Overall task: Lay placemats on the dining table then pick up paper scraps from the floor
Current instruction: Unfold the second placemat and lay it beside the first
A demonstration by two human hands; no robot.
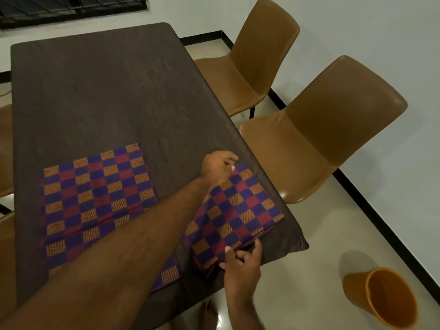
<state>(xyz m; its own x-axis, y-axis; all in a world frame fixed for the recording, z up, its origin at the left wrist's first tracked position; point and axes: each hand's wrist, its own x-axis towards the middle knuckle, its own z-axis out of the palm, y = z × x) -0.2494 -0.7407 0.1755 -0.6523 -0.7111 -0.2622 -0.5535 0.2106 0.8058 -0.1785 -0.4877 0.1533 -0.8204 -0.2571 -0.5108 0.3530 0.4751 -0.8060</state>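
Two checkered placemats in purple, red and orange lie on the dark brown dining table [100,91]. One placemat [95,201] lies flat at the near left. A second placemat stack [238,210] sits near the table's right edge. My left hand [217,167] reaches across and pinches the stack's far corner. My right hand [242,260] pinches its near corner at the table's front edge. No paper scraps show on the floor in this view.
Two brown chairs [257,67] [321,134] stand along the table's right side. More chair edges [6,148] show at the left. An orange bin [385,298] stands on the pale floor at the lower right. A white wall with black skirting runs behind.
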